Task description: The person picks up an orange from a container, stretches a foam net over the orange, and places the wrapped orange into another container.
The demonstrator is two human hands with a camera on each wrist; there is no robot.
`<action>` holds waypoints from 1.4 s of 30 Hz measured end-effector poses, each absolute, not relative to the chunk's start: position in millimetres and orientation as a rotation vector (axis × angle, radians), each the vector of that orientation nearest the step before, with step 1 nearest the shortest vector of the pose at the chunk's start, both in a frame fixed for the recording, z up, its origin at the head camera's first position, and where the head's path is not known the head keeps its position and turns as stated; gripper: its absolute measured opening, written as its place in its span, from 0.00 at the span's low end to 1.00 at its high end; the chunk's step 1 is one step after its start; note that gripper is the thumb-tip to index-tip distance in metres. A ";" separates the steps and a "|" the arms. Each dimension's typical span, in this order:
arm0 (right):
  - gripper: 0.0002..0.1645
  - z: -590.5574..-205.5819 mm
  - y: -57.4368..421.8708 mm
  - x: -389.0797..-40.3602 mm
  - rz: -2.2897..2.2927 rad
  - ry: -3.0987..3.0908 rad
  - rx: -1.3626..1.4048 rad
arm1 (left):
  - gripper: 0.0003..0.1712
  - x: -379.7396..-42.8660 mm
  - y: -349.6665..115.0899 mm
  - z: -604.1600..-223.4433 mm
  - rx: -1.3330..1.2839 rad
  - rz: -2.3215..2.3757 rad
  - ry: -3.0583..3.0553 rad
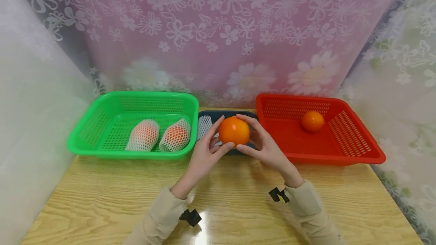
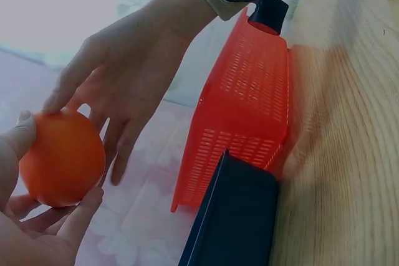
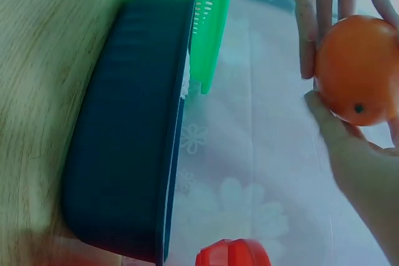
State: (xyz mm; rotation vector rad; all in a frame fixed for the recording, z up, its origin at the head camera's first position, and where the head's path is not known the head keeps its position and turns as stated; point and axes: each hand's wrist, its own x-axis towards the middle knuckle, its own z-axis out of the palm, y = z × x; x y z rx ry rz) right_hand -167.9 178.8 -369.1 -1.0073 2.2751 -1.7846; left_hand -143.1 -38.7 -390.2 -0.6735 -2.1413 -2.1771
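Both hands hold a bare orange [image 1: 234, 131] between them, above the dark blue bin [image 1: 218, 114] in the middle. My left hand [image 1: 203, 152] grips its left side with thumb and fingers, and my right hand [image 1: 270, 148] grips the right side. From the left wrist, the orange [image 2: 62, 157] appears raised well off the table, with the right hand's [image 2: 134, 60] fingers along its far side. In the right wrist view a small dark stem spot shows low on the orange [image 3: 358, 70]. White foam netting [image 1: 204, 126] lies in the bin, partly hidden by the left hand.
To the left, a green basket [image 1: 133, 155] contains two fruits in foam nets, a pale one [image 1: 144, 133] and an orange one [image 1: 176, 136]. On the right, a red basket [image 1: 320, 158] contains one bare orange [image 1: 312, 121]. A flowered curtain [image 1: 218, 48] hangs behind the wooden table [image 1: 231, 207].
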 end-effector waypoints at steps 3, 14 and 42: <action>0.44 -370.3 177.7 -165.1 -1.733 2.334 -1.011 | 0.42 -142.7 -40.9 -391.8 -0.657 -2.145 -2.136; 0.46 -388.7 184.4 -156.1 -1.624 2.331 -0.966 | 0.40 -140.7 -48.8 -391.5 -0.701 -1.810 -2.371; 0.38 -438.2 175.7 -136.8 -1.208 2.411 -0.922 | 0.43 -127.4 -61.8 -443.6 -0.867 -1.360 -2.818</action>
